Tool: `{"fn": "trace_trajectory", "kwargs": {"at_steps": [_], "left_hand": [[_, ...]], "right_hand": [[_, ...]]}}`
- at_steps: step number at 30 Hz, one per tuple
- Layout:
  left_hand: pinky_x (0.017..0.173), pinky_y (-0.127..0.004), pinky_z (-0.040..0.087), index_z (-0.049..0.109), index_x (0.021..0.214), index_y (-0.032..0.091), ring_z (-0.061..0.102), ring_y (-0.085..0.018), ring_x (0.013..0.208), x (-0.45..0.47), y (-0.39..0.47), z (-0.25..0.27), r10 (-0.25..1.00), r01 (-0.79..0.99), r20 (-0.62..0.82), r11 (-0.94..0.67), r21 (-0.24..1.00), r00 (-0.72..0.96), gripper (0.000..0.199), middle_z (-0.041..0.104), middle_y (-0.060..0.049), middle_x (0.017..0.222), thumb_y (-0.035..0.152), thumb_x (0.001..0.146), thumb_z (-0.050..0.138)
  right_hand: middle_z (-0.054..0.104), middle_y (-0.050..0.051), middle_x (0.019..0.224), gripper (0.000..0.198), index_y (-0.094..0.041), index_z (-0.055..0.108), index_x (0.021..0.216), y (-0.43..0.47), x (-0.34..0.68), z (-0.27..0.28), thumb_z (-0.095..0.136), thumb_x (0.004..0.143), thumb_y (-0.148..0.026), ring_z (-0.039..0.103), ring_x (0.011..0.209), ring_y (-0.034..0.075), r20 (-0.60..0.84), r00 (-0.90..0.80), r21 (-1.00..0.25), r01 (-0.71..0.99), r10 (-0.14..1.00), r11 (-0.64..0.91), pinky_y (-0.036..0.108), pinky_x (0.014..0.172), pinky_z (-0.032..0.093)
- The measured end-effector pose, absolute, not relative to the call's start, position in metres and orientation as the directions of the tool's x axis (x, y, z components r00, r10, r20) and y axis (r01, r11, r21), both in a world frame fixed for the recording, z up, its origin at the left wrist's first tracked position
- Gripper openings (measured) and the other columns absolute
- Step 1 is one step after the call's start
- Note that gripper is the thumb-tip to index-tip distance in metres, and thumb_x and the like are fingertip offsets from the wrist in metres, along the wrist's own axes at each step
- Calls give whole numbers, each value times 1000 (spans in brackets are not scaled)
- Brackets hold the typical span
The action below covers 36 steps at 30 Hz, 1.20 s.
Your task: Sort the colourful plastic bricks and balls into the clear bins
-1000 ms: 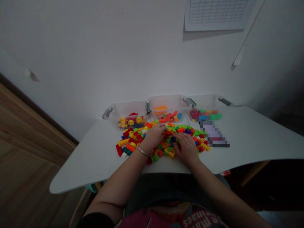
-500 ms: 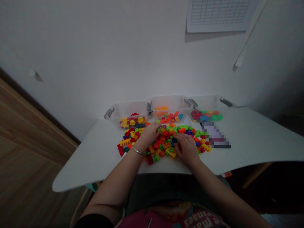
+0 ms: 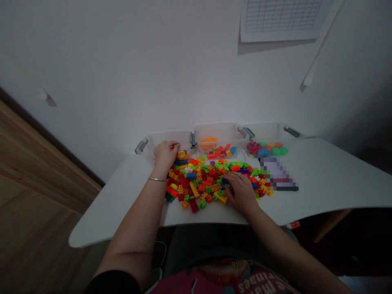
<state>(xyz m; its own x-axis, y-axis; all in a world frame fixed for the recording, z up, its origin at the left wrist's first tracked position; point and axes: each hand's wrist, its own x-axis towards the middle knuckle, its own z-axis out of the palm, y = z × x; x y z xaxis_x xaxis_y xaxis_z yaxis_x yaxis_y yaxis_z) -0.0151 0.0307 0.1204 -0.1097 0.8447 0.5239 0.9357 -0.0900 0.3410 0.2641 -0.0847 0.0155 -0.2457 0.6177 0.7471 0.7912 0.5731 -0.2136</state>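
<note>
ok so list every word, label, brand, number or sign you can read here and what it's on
"rinaes": printed shirt, lowest line, possibly cut off.
"e ma": same shirt, line above; the rest unclear.
Top shirt line: too blurred to read surely.
Gridded paper sheet: no writing legible.
Pixelated flat device: nothing readable.
Red-and-white item below the table edge: too small.
Toy bricks: no readable markings.
</note>
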Motion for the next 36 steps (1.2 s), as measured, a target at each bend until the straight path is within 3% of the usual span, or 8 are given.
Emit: {"fn": "trace_trajectory", "kwargs": {"at_steps": [5,9,17,23,26,29,33,36], "left_hand": [[87,-42,38,75,96,20,64,-26,95,-8,28,115,879,995,475,-10,101,-40,44,73,-12,97,36,94,34],[90,-44,35,75,92,16,63,-28,95,-6,27,110,865,999,500,8,48,-31,47,73,-14,96,34,94,31],[99,-49,30,73,92,12,60,-30,101,-5,27,106,854,999,519,0,49,-25,49,72,-16,101,32,95,29],[111,-54,21,64,119,23,56,-27,116,-9,24,113,861,964,508,-120,237,-18,38,67,-10,121,33,94,38],[110,-49,28,60,124,23,52,-26,122,-9,13,117,816,934,577,-224,278,24,37,61,-9,131,29,91,46],[100,-40,40,67,111,21,55,-24,114,-3,-10,118,782,907,608,-344,242,134,29,63,-10,120,28,89,50],[90,-36,45,70,102,21,59,-23,99,12,-48,110,837,891,416,-438,120,356,22,66,-8,105,30,90,53],[85,-37,45,71,101,23,61,-24,95,21,-68,101,880,908,254,-419,16,402,20,67,-8,100,32,88,58]], "right_hand": [[69,10,112,32,-17,61,117,-85,264,15,52,87,-21,57,110,26,745,-253,-212,787,616,579,45,99,45],[69,10,111,31,-16,61,116,-84,263,15,52,86,-20,57,110,26,749,-257,-203,787,610,582,45,99,45],[69,10,110,31,-17,62,115,-83,262,14,52,86,-21,57,109,26,754,-249,-203,792,608,576,45,97,46],[69,9,110,32,-19,62,117,-84,263,15,52,86,-20,58,110,26,741,-253,-215,788,622,576,45,98,46],[69,9,111,33,-19,61,117,-84,263,16,52,86,-20,58,110,26,743,-249,-219,787,622,577,45,99,46],[69,9,111,32,-18,61,117,-84,261,16,52,86,-21,57,110,26,743,-251,-212,791,620,574,45,99,46],[69,10,112,32,-18,62,116,-85,260,17,52,86,-21,57,111,27,739,-249,-203,803,626,560,46,97,46],[69,10,112,34,-19,62,118,-85,260,18,51,86,-22,58,110,26,736,-250,-208,801,629,561,46,98,46]]}}
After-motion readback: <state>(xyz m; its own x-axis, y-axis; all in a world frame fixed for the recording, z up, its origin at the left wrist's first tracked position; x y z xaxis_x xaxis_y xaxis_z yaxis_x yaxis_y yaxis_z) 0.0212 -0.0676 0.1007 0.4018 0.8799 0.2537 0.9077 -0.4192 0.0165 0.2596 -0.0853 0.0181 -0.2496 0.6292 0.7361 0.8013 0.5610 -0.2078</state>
